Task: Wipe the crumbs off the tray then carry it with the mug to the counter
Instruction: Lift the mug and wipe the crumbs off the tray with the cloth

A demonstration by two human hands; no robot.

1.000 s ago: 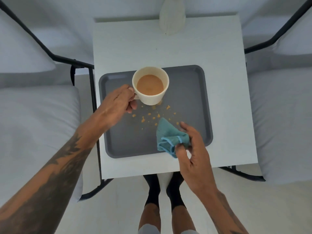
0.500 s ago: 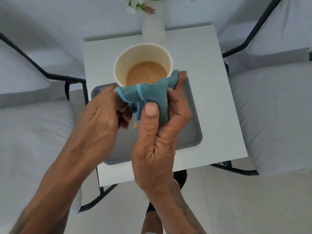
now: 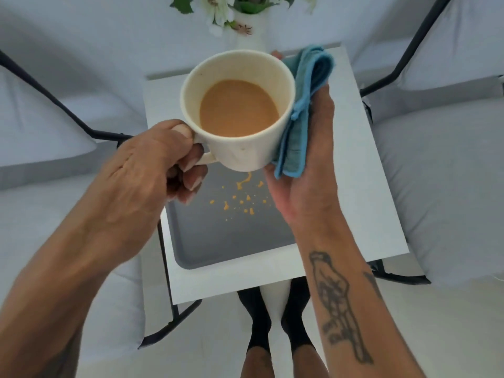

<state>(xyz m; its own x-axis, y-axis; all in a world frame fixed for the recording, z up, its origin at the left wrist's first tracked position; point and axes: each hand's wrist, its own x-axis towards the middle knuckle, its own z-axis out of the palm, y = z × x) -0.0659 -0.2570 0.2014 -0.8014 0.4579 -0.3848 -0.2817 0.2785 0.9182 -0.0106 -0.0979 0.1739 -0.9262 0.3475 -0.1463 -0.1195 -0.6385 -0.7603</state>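
A cream mug (image 3: 240,151) of light brown drink is raised close to the camera, above the grey tray (image 3: 218,241). My left hand (image 3: 152,165) grips its handle. My right hand (image 3: 308,165) presses a folded blue cloth (image 3: 302,105) against the mug's right side. Orange crumbs (image 3: 242,200) and a small orange smear lie scattered on the tray's middle. The tray rests on a small white table (image 3: 362,165); its far part is hidden behind the mug.
A white vase with white flowers (image 3: 245,15) stands at the table's far edge. Grey cushioned chairs with black frames flank the table on the left (image 3: 54,186) and right (image 3: 450,173). My feet in black socks (image 3: 272,328) stand at the near edge.
The mug has been lifted off the tray and brought higher and closer. My right hand with the cloth moved from the mug's front to its right side, uncovering the crumbs.
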